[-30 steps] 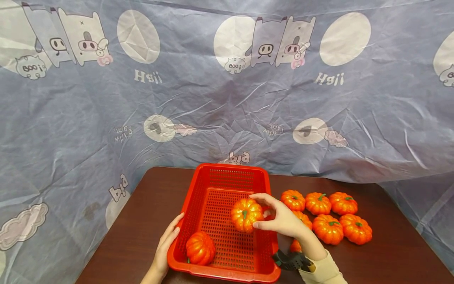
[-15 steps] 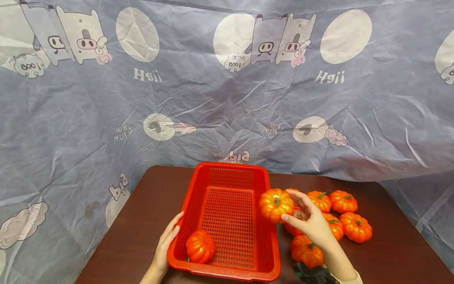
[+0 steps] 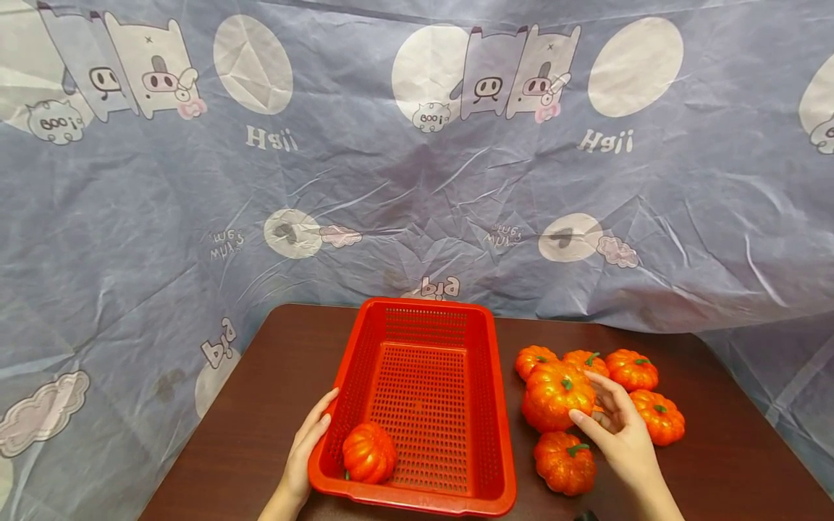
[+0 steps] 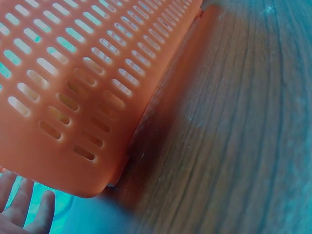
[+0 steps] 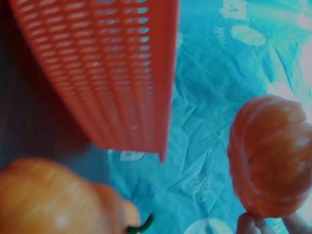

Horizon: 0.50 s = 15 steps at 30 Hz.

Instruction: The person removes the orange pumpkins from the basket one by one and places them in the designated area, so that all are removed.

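My right hand [image 3: 622, 427] holds a small orange pumpkin [image 3: 557, 396] with a green stem, gripped by fingers and thumb at its right side. It is over the group of pumpkins right of the basket. The right wrist view also shows the held pumpkin [image 5: 273, 156], with fingertips at its underside. My left hand [image 3: 302, 452] rests against the left rim of a red plastic basket [image 3: 498, 434], fingers extended. In the left wrist view, fingers [image 4: 19, 202] appear beside the basket's slotted wall [image 4: 87, 97]. One pumpkin [image 3: 369, 453] lies on its side in the basket's near-left corner.
Several more pumpkins lie right of the basket, among them a near one [image 3: 565, 463], a right one [image 3: 658, 417] and a far one [image 3: 631, 370]. They sit on a dark brown table [image 3: 241, 427]. A printed grey-blue cloth [image 3: 404, 181] hangs behind.
My right hand has carried the pumpkin from above the basket, over its right rim, to the pumpkins at the right. My left hand and the basket stay put.
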Each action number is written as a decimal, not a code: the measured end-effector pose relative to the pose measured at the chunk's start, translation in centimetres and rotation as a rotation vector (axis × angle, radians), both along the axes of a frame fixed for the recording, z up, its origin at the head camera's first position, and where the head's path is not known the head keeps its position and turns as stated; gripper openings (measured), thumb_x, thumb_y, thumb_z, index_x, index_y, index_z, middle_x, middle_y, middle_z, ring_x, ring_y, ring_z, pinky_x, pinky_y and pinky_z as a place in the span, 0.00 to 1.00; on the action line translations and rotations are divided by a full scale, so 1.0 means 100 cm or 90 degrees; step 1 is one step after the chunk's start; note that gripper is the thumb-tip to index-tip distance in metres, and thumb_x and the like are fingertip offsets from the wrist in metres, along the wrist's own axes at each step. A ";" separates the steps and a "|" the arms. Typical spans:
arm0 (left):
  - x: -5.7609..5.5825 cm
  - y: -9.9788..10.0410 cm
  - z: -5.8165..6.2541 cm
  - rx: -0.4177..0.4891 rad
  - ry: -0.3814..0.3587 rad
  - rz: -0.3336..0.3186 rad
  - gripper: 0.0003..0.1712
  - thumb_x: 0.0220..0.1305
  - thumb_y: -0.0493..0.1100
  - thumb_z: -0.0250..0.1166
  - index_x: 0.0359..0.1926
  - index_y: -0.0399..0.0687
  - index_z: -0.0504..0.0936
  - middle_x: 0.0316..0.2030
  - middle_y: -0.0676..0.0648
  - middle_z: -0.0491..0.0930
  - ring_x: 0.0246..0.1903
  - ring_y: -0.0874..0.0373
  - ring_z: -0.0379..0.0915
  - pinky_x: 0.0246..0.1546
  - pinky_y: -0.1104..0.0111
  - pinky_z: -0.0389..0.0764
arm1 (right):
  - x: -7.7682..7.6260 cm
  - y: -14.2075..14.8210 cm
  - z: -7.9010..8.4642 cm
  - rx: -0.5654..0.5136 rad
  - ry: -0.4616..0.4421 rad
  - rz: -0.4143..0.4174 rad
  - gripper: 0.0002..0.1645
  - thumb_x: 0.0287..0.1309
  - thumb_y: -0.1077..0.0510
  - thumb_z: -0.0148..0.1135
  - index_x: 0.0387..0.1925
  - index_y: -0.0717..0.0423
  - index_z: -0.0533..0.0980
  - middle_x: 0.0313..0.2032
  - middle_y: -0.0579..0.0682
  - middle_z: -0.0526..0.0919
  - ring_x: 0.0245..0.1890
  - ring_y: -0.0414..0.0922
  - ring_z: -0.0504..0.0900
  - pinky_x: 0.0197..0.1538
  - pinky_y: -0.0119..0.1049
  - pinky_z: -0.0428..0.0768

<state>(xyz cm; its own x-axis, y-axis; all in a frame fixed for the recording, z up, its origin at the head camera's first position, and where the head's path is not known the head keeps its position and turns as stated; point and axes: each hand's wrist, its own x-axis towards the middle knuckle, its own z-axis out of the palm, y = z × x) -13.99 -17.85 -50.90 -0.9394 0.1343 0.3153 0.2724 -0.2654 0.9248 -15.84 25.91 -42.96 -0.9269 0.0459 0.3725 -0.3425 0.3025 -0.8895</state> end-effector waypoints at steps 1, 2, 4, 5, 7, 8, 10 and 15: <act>0.000 0.000 0.000 0.001 0.002 -0.001 0.26 0.74 0.38 0.35 0.70 0.37 0.51 0.68 0.33 0.50 0.64 0.56 0.56 0.59 0.72 0.63 | 0.002 0.003 -0.003 0.002 -0.004 -0.016 0.35 0.55 0.71 0.61 0.64 0.61 0.63 0.54 0.31 0.70 0.55 0.26 0.66 0.45 0.17 0.69; 0.000 0.000 0.000 0.003 0.004 -0.003 0.26 0.74 0.38 0.35 0.70 0.37 0.51 0.68 0.34 0.51 0.65 0.55 0.56 0.59 0.72 0.63 | 0.003 0.006 -0.006 0.003 -0.006 -0.032 0.34 0.55 0.71 0.61 0.64 0.60 0.63 0.53 0.30 0.70 0.55 0.25 0.66 0.45 0.16 0.68; 0.000 0.000 0.000 0.006 0.007 -0.006 0.26 0.74 0.38 0.35 0.71 0.37 0.50 0.68 0.34 0.50 0.65 0.55 0.56 0.59 0.72 0.63 | 0.007 0.012 -0.011 -0.011 -0.007 -0.055 0.34 0.56 0.71 0.60 0.64 0.60 0.63 0.53 0.30 0.70 0.54 0.25 0.66 0.44 0.16 0.68; 0.000 0.000 0.000 0.008 0.007 -0.007 0.26 0.74 0.38 0.35 0.71 0.36 0.50 0.68 0.34 0.50 0.65 0.56 0.56 0.59 0.72 0.63 | 0.008 0.015 -0.014 -0.031 -0.005 -0.058 0.34 0.56 0.72 0.60 0.64 0.60 0.63 0.54 0.31 0.70 0.54 0.25 0.66 0.44 0.16 0.68; -0.001 0.000 0.000 0.008 0.009 -0.007 0.26 0.74 0.38 0.34 0.71 0.36 0.50 0.68 0.34 0.50 0.65 0.56 0.56 0.59 0.72 0.63 | 0.011 0.020 -0.020 -0.079 0.002 -0.061 0.33 0.55 0.74 0.59 0.63 0.62 0.63 0.53 0.33 0.72 0.53 0.26 0.69 0.43 0.16 0.69; 0.000 0.000 0.000 0.008 0.009 -0.007 0.26 0.74 0.38 0.35 0.71 0.36 0.50 0.68 0.34 0.50 0.64 0.56 0.56 0.59 0.72 0.63 | 0.012 0.023 -0.023 -0.104 0.007 -0.063 0.33 0.54 0.75 0.59 0.62 0.63 0.63 0.53 0.33 0.73 0.51 0.27 0.71 0.42 0.16 0.70; 0.000 0.000 0.000 0.007 0.008 -0.005 0.26 0.74 0.38 0.35 0.70 0.36 0.50 0.68 0.34 0.50 0.64 0.57 0.56 0.59 0.73 0.63 | 0.015 0.029 -0.029 -0.106 0.007 -0.087 0.32 0.54 0.75 0.59 0.62 0.61 0.64 0.51 0.32 0.73 0.49 0.26 0.71 0.42 0.15 0.70; 0.000 0.000 0.000 0.004 0.004 -0.002 0.26 0.74 0.38 0.35 0.70 0.36 0.50 0.68 0.33 0.50 0.64 0.57 0.56 0.59 0.73 0.63 | 0.022 0.043 -0.047 -0.103 -0.042 -0.164 0.31 0.55 0.71 0.61 0.58 0.48 0.68 0.48 0.28 0.71 0.47 0.23 0.69 0.44 0.15 0.65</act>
